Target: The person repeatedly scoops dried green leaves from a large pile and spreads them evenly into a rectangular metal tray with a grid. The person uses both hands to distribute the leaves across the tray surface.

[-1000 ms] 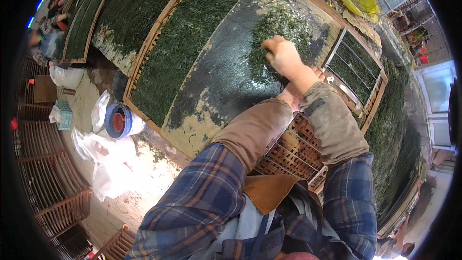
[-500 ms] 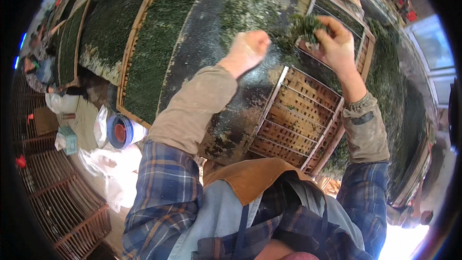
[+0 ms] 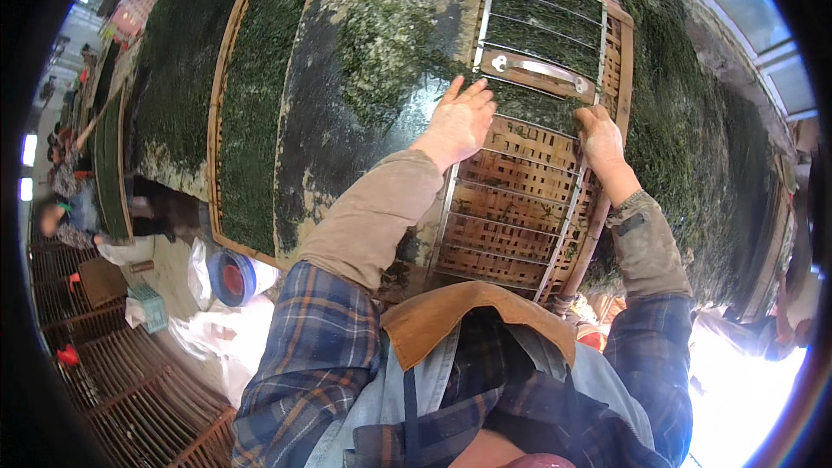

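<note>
My left hand (image 3: 459, 121) is open, its fingers spread at the left edge of the slatted metal frame (image 3: 488, 9), beside green seaweed (image 3: 381, 52) on a dark, stained board (image 3: 312, 147). My right hand (image 3: 600, 139) has its fingers curled at the frame's right side, on a band of seaweed; what they hold, if anything, is hidden. The frame's upper part is filled with seaweed and crossed by a wooden bar (image 3: 542, 74) with a metal handle. Its lower part shows a bare woven bamboo mat (image 3: 503, 208).
Seaweed-covered screens (image 3: 260, 95) lie left, more seaweed (image 3: 685, 165) right. A blue bucket (image 3: 234, 277), white bags (image 3: 221, 338) and stacked wooden racks (image 3: 130, 381) are at lower left. Co-workers (image 3: 65, 199) work at the far left. A window (image 3: 745, 26) is at upper right.
My hands have moved from the pile onto the frame. The clump of seaweed in my right hand is no longer distinct; seaweed now lies below the wooden bar. My left hand has opened.
</note>
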Demonstrator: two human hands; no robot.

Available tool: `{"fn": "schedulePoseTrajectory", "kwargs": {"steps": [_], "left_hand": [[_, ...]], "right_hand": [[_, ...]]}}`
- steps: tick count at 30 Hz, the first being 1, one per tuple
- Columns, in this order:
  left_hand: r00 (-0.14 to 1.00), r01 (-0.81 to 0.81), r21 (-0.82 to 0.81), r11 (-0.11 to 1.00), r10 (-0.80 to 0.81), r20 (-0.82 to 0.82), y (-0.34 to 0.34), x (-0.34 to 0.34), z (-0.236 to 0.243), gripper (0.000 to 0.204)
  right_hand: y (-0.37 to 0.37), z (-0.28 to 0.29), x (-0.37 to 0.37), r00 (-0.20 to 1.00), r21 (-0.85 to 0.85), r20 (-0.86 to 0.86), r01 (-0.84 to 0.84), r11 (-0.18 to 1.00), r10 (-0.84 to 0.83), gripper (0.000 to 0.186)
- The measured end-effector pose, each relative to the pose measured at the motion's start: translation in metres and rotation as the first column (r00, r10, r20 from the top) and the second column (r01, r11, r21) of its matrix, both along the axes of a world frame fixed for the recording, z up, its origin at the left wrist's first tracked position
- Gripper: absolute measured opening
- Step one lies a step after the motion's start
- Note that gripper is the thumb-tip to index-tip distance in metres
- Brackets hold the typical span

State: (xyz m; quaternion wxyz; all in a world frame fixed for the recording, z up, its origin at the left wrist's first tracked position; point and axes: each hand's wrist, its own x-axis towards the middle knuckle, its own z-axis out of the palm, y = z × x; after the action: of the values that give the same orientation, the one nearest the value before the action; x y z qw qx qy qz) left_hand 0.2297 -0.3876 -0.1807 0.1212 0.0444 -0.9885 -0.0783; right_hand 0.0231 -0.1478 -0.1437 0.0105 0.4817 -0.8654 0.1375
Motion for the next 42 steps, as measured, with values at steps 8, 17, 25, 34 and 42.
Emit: {"fn": "schedulePoseTrajectory", "kwargs": {"steps": [8, 17, 25, 34, 42], "left_hand": [[0.996, 0.016, -0.100, 0.995, -0.008, 0.086, 0.002, -0.005, 0.033, 0.034], [0.998, -0.004, 0.105, 0.994, 0.010, -0.058, -0.028, -0.004, 0.045, 0.042], [0.985, -0.123, 0.092, 0.988, 0.110, 0.136, -0.045, 0.004, 0.047, 0.092], [0.986, -0.137, 0.084, 0.987, 0.144, -0.089, -0.027, -0.017, 0.046, 0.030], [0.996, 0.089, 0.213, 0.973, -0.088, -0.015, 0.037, -0.090, 0.080, 0.017]], "right_hand": [[0.008, 0.019, 0.029, 0.983, 0.066, -0.116, -0.138, 0.988, 0.145, 0.038], [-0.058, 0.010, 0.086, 0.917, 0.001, -0.116, -0.384, 0.923, 0.382, 0.059], [-0.077, -0.007, 0.094, 0.969, -0.018, -0.087, -0.235, 0.972, 0.232, 0.059], [-0.108, -0.039, 0.109, 0.958, -0.256, -0.149, -0.275, 0.927, 0.244, 0.054], [-0.120, -0.038, 0.103, 0.962, 0.118, 0.187, -0.221, 0.968, 0.197, 0.036]]}}
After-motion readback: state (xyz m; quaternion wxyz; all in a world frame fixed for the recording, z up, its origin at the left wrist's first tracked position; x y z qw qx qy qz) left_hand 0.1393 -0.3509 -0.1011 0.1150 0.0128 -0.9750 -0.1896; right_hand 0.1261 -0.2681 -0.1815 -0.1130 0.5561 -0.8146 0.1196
